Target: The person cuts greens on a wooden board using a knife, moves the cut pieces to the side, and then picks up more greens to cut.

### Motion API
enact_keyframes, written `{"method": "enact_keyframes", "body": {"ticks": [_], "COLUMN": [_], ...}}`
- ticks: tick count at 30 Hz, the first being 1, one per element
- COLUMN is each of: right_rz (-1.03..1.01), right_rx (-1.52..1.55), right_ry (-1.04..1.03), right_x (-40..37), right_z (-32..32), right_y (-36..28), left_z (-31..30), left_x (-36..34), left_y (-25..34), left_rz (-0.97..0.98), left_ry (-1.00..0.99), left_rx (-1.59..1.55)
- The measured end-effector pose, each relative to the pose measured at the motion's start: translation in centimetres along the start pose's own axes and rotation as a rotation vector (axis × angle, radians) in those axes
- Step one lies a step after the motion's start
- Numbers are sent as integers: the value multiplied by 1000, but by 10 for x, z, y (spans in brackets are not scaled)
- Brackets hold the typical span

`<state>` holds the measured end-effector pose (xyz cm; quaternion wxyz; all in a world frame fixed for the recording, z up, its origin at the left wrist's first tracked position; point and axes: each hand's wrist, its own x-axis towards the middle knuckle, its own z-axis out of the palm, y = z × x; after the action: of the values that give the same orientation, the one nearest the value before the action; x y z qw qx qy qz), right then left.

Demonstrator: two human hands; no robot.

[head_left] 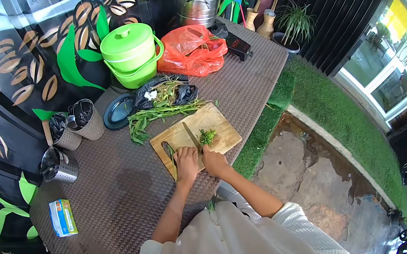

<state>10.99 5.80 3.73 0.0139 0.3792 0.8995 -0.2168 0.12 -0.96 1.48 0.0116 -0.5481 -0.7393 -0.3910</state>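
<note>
A wooden cutting board [219, 116] lies at the table's near edge. My right hand [215, 161] is closed round the handle of a knife [191, 134], whose blade points away from me across the board. On the board's left part my left hand [187, 161] presses down with bent fingers, over green stalks [174, 166] that stick out beside it; what lies under the palm is hidden. Chopped greens [208, 136] sit in a small pile to the right of the blade. Beyond the board is a bunch of long leafy stalks [160, 114].
Behind the stalks are a black plastic bag [187, 93] with trimmings, a dark plate [118, 112], a green lidded bucket [129, 53], a red plastic bag [190, 53] and a metal pot [198, 7]. Cutlery holders [87, 124] and a blue-white packet [63, 218] stand left.
</note>
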Motion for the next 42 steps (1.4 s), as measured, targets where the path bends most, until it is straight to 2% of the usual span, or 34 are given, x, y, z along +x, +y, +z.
{"method": "enact_keyframes", "body": {"ticks": [5, 11, 15, 21, 24, 26, 32, 39, 42], "right_rz": [169, 54, 176, 138, 109, 125, 150, 18, 118], "right_rx": [-15, 21, 10, -54, -73, -28, -13, -20, -22], "right_ry": [53, 34, 69, 77, 43, 61, 63, 26, 108], "right_x": [-12, -4, -22, -5, -5, -11, -15, 1, -18], "right_z": [21, 1, 12, 10, 5, 4, 18, -1, 11], "right_y": [-16, -12, -27, -4, 3, -1, -7, 5, -9], "left_z": [3, 5, 1, 3, 10, 12, -7, 8, -1], "left_x": [-1, -4, -5, -5, -3, 1, 6, -3, -2], "left_y": [-2, -3, -1, -4, -10, -8, 8, -7, 1], "left_rz": [-5, 54, 56, 50, 110, 2, -25, 2, -37], "left_ry": [1, 41, 48, 13, 34, -16, -128, -60, -84], "left_rx": [25, 37, 24, -67, -46, -112, -118, -74, -107]}}
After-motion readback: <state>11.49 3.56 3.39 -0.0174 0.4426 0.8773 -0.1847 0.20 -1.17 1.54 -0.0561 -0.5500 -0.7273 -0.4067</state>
